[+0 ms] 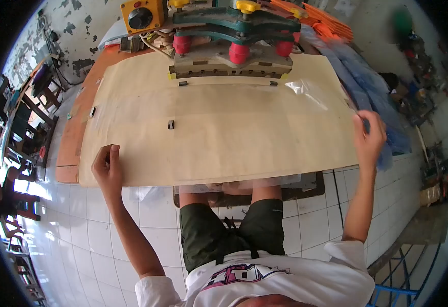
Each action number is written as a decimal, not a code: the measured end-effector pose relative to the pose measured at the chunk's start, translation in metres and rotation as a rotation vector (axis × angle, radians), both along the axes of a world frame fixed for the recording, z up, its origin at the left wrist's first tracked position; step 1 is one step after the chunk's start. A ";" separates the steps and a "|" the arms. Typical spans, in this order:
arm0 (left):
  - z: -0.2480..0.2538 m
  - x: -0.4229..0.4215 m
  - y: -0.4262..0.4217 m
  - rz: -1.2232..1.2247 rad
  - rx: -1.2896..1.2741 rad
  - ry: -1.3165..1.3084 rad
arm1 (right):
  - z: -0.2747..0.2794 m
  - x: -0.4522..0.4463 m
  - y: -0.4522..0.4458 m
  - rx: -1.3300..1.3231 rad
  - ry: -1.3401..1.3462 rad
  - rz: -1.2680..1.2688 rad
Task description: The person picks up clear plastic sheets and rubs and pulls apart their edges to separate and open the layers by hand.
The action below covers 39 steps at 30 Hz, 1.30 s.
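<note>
My left hand is closed, fingers curled under the thumb, over the front left part of a large tan board. Whatever it may hold is hidden. At the board's right edge my right hand is pinched shut; a faint clear bit shows near its fingertips, too thin to name. A shiny piece of clear plastic film lies at the back right of the board. Small dark blocks sit on the board, one left of centre and another near the left edge.
A green press with red and yellow knobs stands over the board's back edge. Beside it is an orange control box. Blue-tinted plastic sheets drape along the right side, and orange strips lie at the back right.
</note>
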<state>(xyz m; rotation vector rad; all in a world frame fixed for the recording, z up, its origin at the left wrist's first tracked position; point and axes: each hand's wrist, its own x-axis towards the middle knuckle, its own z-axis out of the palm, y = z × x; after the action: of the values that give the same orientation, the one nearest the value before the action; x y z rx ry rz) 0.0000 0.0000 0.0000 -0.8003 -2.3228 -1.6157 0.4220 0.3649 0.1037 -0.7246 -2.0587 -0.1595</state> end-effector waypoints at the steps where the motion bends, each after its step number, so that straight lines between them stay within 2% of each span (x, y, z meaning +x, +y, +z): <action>1: 0.000 0.002 -0.003 0.007 0.013 0.014 | 0.007 0.003 -0.020 0.243 -0.043 -0.007; 4: 0.003 -0.005 0.004 0.017 0.007 0.050 | 0.010 0.009 -0.045 0.418 0.068 0.075; 7: 0.001 0.001 0.006 0.016 0.000 0.046 | 0.003 0.037 -0.045 0.326 0.338 0.240; 8: 0.001 0.002 0.006 0.004 0.011 0.054 | 0.005 0.046 -0.045 0.312 0.335 0.252; 10: 0.000 0.003 0.005 0.014 0.015 0.036 | 0.014 0.060 -0.045 0.480 0.312 0.163; 13: -0.001 0.000 0.004 0.014 0.046 0.042 | 0.020 0.066 -0.042 0.522 0.418 0.263; 18: 0.002 0.003 0.007 0.040 0.036 0.034 | 0.024 0.083 -0.034 0.516 0.486 0.138; 20: 0.003 0.004 0.007 0.046 0.034 0.041 | 0.023 0.100 -0.022 0.427 0.587 -0.021; 21: 0.002 0.005 0.008 0.037 0.041 0.052 | 0.025 0.097 -0.021 0.426 0.587 -0.012; 23: 0.003 0.005 0.008 0.027 0.048 0.065 | 0.030 0.091 -0.021 0.240 0.602 -0.218; 24: 0.003 0.005 0.008 0.026 0.044 0.074 | 0.031 0.087 -0.017 0.240 0.602 -0.217; 26: 0.003 0.005 0.009 0.022 0.041 0.083 | 0.033 0.074 -0.002 -0.030 0.437 -0.339; 27: 0.003 0.005 0.009 0.027 0.033 0.092 | 0.031 0.072 0.008 -0.028 0.437 -0.341; 29: 0.004 0.005 0.009 0.032 0.028 0.103 | 0.025 0.068 0.032 0.110 0.152 -0.367; 30: 0.003 0.004 0.009 0.040 0.020 0.106 | 0.027 0.059 0.034 0.112 0.154 -0.367; 32: 0.004 0.005 0.010 0.045 0.016 0.111 | 0.030 0.029 0.029 0.174 0.054 -0.255; 36: 0.000 0.003 0.008 0.049 0.018 0.076 | 0.007 -0.041 0.043 -0.195 -0.251 0.148; 38: -0.002 0.002 0.008 0.046 0.021 0.070 | -0.019 -0.068 0.062 -0.266 -0.458 0.230; 39: -0.002 0.003 0.009 0.049 0.035 0.075 | -0.025 -0.079 0.073 -0.266 -0.457 0.229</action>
<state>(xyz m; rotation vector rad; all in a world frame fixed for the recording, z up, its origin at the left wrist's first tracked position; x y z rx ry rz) 0.0034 0.0088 -0.0015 -0.7763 -2.2385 -1.5747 0.3435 0.4379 0.0784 -0.6445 -2.6173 0.0912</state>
